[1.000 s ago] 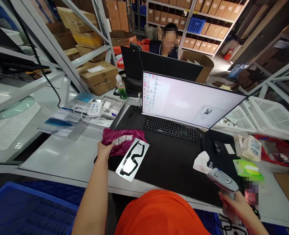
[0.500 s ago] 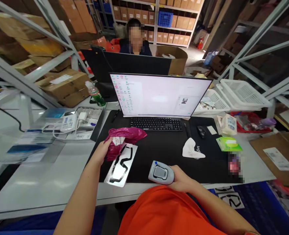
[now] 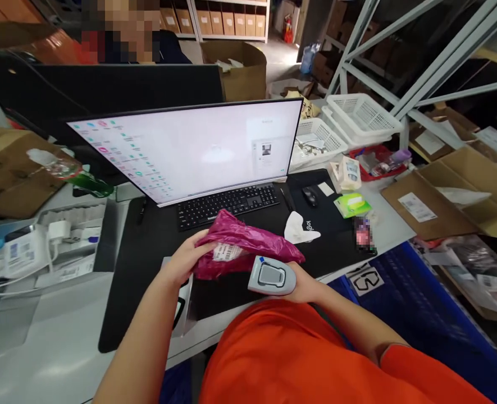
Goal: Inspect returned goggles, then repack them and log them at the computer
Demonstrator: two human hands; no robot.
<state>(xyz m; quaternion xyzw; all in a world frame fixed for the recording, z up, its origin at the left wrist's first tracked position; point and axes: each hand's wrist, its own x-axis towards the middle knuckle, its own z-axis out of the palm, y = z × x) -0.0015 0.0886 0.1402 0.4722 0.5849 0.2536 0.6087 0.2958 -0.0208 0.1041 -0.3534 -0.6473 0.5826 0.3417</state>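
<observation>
My left hand [image 3: 186, 259] grips the left end of a magenta plastic mailing bag [image 3: 252, 242], which has a white barcode label [image 3: 226, 251] facing me. In my right hand [image 3: 302, 283] is a grey handheld barcode scanner [image 3: 272, 276], its head turned left beside the lower edge of the bag. The fingers around its handle are mostly hidden. Partly behind my left wrist lies a white sheet with a black outline [image 3: 183, 308], at the front edge of the black desk mat [image 3: 124, 280].
A monitor [image 3: 214, 148] and keyboard [image 3: 227, 205] stand behind the bag. To the right are a mouse [image 3: 309, 196], a white paper cutout [image 3: 299, 229], a green packet [image 3: 352, 205], white baskets [image 3: 360, 115] and an open carton [image 3: 416, 210]. A person [image 3: 168, 47] sits beyond the monitor.
My left hand has lifted the bag and brought it right, closer to the scanner, with its label more squarely in view. The camera view has turned to the right.
</observation>
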